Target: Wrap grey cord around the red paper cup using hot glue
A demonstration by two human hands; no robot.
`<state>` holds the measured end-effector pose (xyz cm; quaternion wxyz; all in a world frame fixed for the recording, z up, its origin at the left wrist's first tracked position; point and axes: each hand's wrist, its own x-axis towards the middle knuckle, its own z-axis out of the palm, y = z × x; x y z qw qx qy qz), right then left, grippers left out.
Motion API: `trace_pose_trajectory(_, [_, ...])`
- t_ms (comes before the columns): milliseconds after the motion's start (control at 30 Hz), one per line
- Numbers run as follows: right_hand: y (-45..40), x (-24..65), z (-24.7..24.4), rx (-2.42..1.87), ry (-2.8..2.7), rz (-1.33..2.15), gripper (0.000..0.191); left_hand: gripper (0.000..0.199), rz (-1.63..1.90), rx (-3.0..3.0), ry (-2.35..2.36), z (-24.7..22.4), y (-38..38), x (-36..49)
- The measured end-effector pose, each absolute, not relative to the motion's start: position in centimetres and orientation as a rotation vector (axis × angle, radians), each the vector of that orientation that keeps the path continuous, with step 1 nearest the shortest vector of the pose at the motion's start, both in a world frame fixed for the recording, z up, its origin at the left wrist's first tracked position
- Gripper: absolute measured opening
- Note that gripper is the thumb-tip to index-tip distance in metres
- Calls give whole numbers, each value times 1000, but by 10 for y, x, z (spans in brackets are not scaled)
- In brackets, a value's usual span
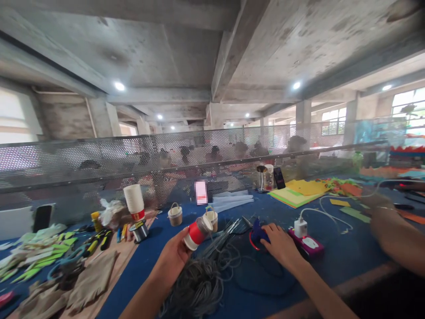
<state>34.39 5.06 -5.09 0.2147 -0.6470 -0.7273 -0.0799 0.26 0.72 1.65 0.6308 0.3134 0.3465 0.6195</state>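
Note:
My left hand (175, 253) grips a paper cup (198, 232) with a red band, tilted and raised over the table. My right hand (279, 243) is closed over a blue glue gun (256, 232) with a red ring-shaped part, low at the tabletop; its cord trails nearby. Below the cup lies a tangled bundle of grey cord (199, 283). Behind it stand two small handled cups, one with a brown band (175, 215), the other (212, 217) partly hidden by the held cup. Thin clear sticks (229, 234) lie between my hands.
At left are a paper cup stack (134, 201), a wire spool (138, 231), pliers (91, 243) and brown gloves (93, 281). A purple power strip (308, 244) with a white charger is right of my right hand. Another person's arm (398, 239) reaches in at right. A perforated screen (212, 153) stands behind.

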Motion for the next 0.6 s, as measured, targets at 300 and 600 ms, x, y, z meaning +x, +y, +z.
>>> trace_pose_trajectory(300, [50,349,-59,-1829,-1987,-377,30,26,1408,708,801,11,15,9])
trace_pose_trajectory(600, [54,351,-52,-1621,-1696,-420,34,22,1387,685,803,4,12,3])
